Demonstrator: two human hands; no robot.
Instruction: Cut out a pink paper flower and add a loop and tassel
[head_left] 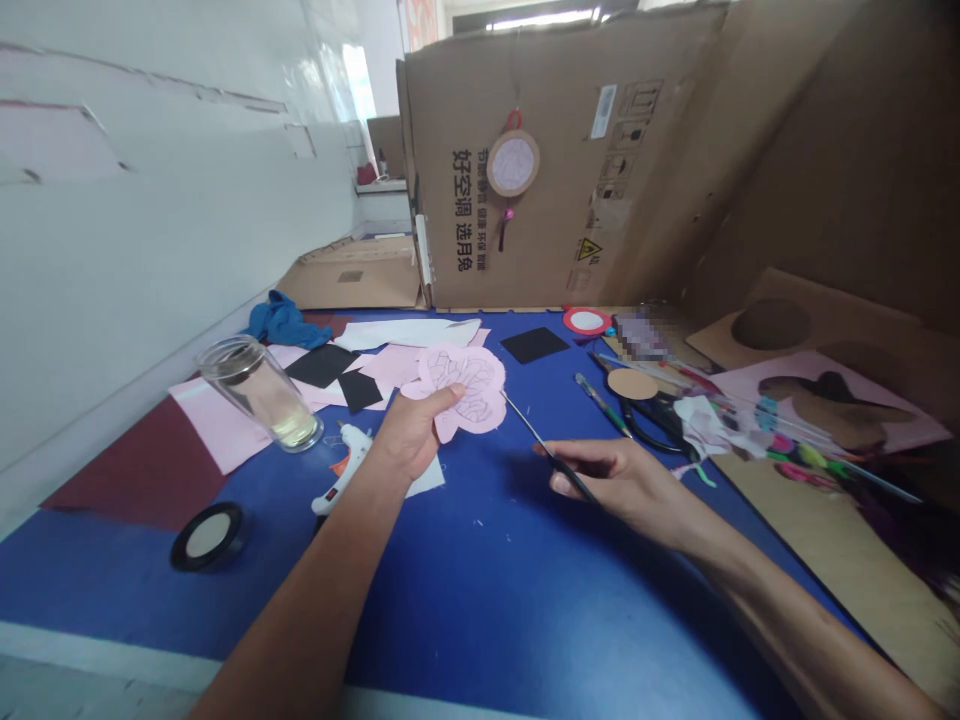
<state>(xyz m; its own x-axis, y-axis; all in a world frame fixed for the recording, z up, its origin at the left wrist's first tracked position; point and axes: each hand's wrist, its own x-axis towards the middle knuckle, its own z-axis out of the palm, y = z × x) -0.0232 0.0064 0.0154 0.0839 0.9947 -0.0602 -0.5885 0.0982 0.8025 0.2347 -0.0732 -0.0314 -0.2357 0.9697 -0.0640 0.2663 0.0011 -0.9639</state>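
Observation:
My left hand (pixel 411 432) holds up a pink flower-shaped paper cutout (pixel 466 390) with drawn lines on it, thumb pinched on its lower edge. My right hand (pixel 611 482) grips a thin dark stick-like tool (pixel 541 445), its tip pointing toward the cutout's right edge, close to it. Both hands hover above the blue table surface (pixel 487 590).
A glass jar (pixel 262 395) stands left, with a white glue gun (pixel 346 468) and a black tape roll (pixel 208 537) nearby. Pink, black and white paper scraps (pixel 352 370) lie behind. Scissors (pixel 651 425), coloured tools (pixel 780 435) and cardboard (pixel 810 340) crowd the right. A large cardboard box (pixel 570 150) stands behind.

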